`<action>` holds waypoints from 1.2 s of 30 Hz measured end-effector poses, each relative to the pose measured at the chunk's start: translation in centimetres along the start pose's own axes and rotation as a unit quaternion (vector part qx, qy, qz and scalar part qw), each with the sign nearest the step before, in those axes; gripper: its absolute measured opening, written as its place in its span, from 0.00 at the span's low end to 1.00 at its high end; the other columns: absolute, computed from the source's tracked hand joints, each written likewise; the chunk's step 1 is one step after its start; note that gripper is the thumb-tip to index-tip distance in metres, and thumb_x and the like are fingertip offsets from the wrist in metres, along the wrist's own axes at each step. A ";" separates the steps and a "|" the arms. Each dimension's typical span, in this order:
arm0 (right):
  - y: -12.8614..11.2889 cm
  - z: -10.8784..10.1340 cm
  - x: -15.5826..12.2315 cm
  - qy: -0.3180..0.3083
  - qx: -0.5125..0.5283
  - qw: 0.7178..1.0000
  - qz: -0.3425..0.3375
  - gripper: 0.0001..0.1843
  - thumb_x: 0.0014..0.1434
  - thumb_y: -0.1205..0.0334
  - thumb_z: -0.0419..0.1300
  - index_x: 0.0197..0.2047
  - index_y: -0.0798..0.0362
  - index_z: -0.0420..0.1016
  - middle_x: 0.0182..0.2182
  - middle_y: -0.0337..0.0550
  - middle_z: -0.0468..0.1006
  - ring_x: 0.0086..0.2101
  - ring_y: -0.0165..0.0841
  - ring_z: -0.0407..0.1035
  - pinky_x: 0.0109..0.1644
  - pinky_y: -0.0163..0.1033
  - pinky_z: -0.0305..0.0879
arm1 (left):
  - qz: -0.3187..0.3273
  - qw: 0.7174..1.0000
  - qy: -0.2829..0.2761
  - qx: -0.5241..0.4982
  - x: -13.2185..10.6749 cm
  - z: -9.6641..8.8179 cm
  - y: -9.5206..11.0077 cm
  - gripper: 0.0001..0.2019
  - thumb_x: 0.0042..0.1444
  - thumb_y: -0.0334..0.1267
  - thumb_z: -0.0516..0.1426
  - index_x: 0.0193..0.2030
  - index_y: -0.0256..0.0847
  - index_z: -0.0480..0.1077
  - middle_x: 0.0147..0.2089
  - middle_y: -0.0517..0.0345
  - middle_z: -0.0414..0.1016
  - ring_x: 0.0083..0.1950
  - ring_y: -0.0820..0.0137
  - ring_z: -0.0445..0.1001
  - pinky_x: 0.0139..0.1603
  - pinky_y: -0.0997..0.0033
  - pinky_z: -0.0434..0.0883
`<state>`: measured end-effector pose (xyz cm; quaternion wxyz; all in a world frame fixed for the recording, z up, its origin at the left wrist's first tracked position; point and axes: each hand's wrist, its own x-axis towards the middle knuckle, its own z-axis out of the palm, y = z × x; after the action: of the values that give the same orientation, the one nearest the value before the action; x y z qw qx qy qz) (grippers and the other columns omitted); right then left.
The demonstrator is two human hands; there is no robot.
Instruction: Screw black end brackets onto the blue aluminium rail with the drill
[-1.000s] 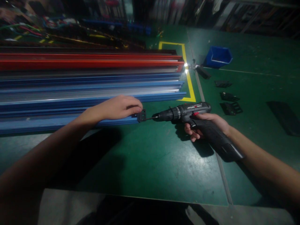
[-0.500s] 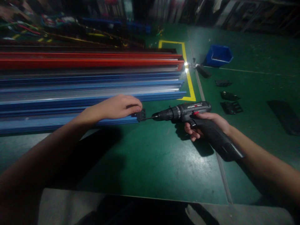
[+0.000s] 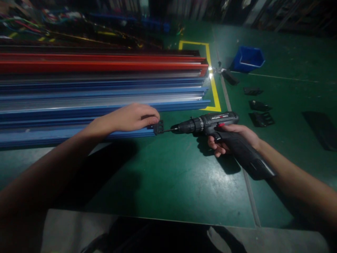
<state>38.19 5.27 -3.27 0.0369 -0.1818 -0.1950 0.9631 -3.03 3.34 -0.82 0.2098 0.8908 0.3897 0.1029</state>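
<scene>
My right hand (image 3: 234,138) is wrapped round the handle of a black cordless drill (image 3: 210,123), which points left. Its long thin bit (image 3: 170,130) reaches a small black end cap (image 3: 159,127) at the end of the nearest blue metal profile (image 3: 131,134). Over that end lies my left hand (image 3: 137,117), its thumb and fingers closed on the profile's end beside the cap. The far-side fingers of the left hand are hidden. Whether the bit sits in a screw cannot be made out.
More blue profiles (image 3: 179,105) and red profiles (image 3: 105,65) lie parallel behind. On the green table (image 3: 168,189) are a blue bin (image 3: 249,59), several black caps (image 3: 262,119), a dark tool (image 3: 230,77) and a dark flat piece (image 3: 319,128). Yellow tape (image 3: 216,95) marks the surface.
The view has shifted slightly. Both hands, the drill and the end cap keep nearly the same places relative to one another.
</scene>
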 end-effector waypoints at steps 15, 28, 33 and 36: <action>0.0 -0.3 0.0 -0.022 -0.002 1.000 0.002 0.26 0.73 0.52 0.57 0.57 0.70 0.73 0.48 0.59 0.82 0.44 0.39 0.80 0.59 0.47 0.74 | 0.007 1.000 0.008 0.001 -0.1 0.1 -0.3 0.21 0.74 0.52 0.49 0.49 0.42 0.80 0.44 0.55 0.83 0.42 0.68 0.79 0.47 0.72 0.69; -0.1 -0.5 0.0 -0.037 -0.015 0.999 0.000 0.28 0.73 0.50 0.56 0.59 0.70 0.74 0.50 0.59 0.82 0.45 0.39 0.80 0.60 0.47 0.73 | -0.006 1.000 -0.006 0.002 -0.1 0.0 -0.1 0.21 0.74 0.51 0.49 0.50 0.42 0.79 0.45 0.54 0.83 0.43 0.67 0.79 0.48 0.71 0.69; 0.0 -0.4 0.0 -0.016 -0.011 1.000 0.003 0.27 0.73 0.50 0.57 0.57 0.69 0.73 0.48 0.59 0.82 0.44 0.38 0.80 0.59 0.47 0.73 | -0.013 1.000 -0.007 0.011 0.0 0.0 0.0 0.22 0.74 0.51 0.48 0.50 0.42 0.79 0.47 0.54 0.83 0.47 0.65 0.80 0.51 0.70 0.69; 0.0 -0.3 -0.1 -0.001 -0.020 1.000 0.001 0.26 0.72 0.50 0.58 0.56 0.68 0.74 0.47 0.58 0.82 0.42 0.37 0.79 0.57 0.46 0.74 | -0.010 1.000 -0.003 0.009 0.0 0.0 0.0 0.22 0.73 0.52 0.48 0.50 0.42 0.80 0.46 0.54 0.83 0.46 0.65 0.80 0.50 0.70 0.69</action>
<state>38.38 5.40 -3.49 0.0324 -0.1821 -0.2138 0.9592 -3.06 3.33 -0.86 0.2043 0.8888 0.3992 0.0946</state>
